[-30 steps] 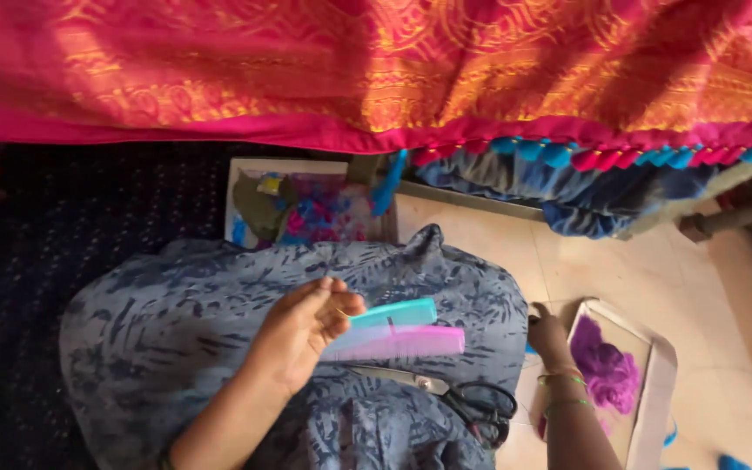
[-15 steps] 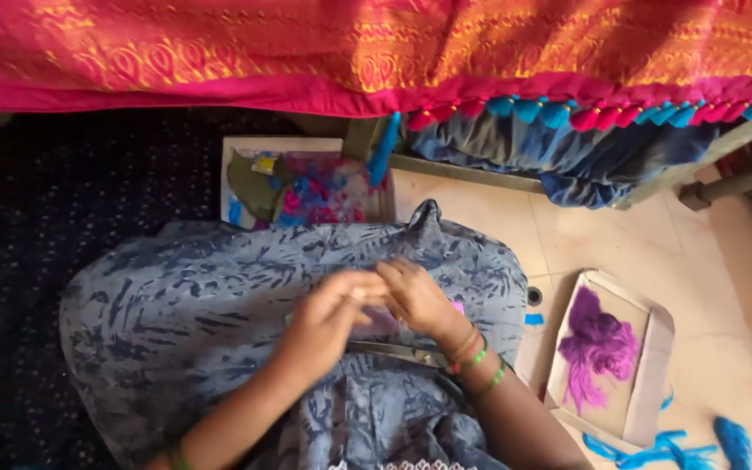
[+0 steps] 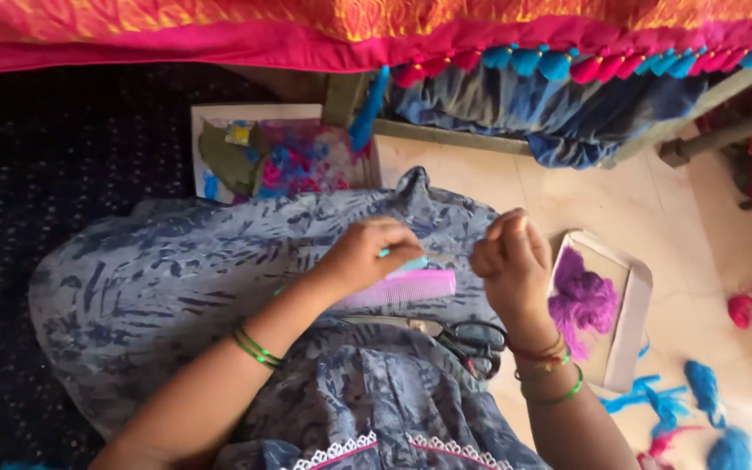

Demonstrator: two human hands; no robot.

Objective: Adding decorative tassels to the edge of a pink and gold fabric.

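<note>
My left hand (image 3: 367,254) is closed on a pink comb (image 3: 411,285) with a teal piece (image 3: 411,263) above it, held over my lap in blue-grey patterned cloth (image 3: 176,287). To its right my right hand (image 3: 511,261) is raised with fingers pinched together; what it pinches is too thin to see. Black-handled scissors (image 3: 467,341) lie on my lap just below both hands.
A shallow box with purple fluff (image 3: 598,305) sits on the tiled floor at right. A box of mixed pink and blue scraps (image 3: 280,161) lies ahead. Blue and pink tufts (image 3: 698,392) are scattered at lower right. A pink-orange cloth with pompom trim (image 3: 567,61) hangs above.
My right hand came from the purple-fluff box to the comb, then lifted away to the right, pinched. My left hand kept holding the comb on my lap.
</note>
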